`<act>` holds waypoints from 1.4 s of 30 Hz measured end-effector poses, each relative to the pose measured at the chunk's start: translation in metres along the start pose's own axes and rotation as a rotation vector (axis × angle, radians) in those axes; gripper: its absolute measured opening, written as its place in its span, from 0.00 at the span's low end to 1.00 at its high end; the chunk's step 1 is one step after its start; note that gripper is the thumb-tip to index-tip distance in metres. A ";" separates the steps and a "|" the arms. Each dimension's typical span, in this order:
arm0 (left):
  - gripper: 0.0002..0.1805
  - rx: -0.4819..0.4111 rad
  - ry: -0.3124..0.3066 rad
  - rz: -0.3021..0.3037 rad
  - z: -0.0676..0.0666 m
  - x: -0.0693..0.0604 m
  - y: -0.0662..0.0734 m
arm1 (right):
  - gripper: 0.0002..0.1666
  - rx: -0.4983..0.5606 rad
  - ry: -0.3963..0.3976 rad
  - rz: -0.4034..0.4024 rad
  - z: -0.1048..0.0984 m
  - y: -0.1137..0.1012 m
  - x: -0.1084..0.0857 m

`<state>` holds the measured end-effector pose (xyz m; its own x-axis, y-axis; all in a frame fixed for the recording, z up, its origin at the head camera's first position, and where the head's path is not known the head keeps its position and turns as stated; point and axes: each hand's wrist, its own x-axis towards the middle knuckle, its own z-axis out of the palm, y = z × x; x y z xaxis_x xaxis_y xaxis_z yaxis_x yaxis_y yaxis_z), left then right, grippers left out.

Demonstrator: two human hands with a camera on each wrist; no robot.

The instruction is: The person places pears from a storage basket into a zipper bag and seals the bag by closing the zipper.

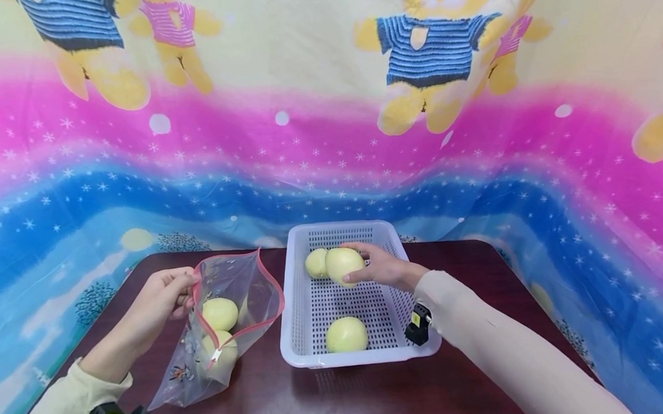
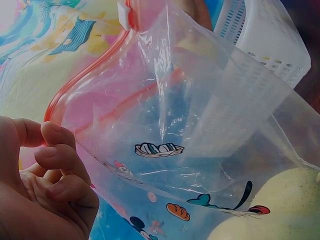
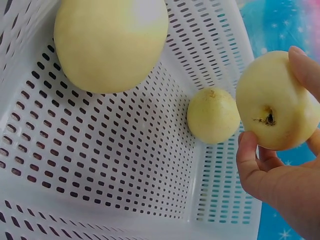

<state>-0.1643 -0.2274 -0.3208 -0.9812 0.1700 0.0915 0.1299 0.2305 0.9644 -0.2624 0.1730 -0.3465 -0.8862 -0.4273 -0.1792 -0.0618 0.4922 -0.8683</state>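
My right hand [image 1: 387, 268] grips a round pale yellow pear [image 1: 344, 266] above the white basket [image 1: 289, 316]. In the right wrist view, fingers and thumb hold the pear [image 3: 272, 102] at its sides, its dark hollowed end showing. Two more pears lie in the basket: one at the back [image 1: 316, 264], partly hidden by the held pear, and one at the front [image 1: 347, 335]. My left hand [image 1: 160, 301] pinches the red-edged rim of a clear zip bag [image 1: 261, 287]. The bag's mouth gapes, and two pears [image 1: 219, 314] sit inside it, one above the other.
The basket has perforated walls and stands on a dark reddish-brown table [image 1: 412, 396], just right of the bag. A printed cloth [image 1: 312, 150] with bears and snowflakes hangs behind the table and around its sides. The bag's white slider [image 1: 216, 354] faces the front.
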 end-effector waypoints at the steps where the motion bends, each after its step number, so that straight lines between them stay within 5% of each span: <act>1: 0.20 0.000 0.000 0.001 0.000 0.000 0.000 | 0.49 0.001 0.001 -0.002 0.000 -0.001 0.000; 42: 0.20 0.012 -0.001 0.001 -0.002 -0.003 -0.001 | 0.46 0.016 -0.011 -0.101 0.004 -0.018 -0.013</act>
<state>-0.1618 -0.2301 -0.3220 -0.9809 0.1711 0.0926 0.1328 0.2413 0.9613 -0.2482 0.1666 -0.3302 -0.8705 -0.4829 -0.0952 -0.1435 0.4340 -0.8894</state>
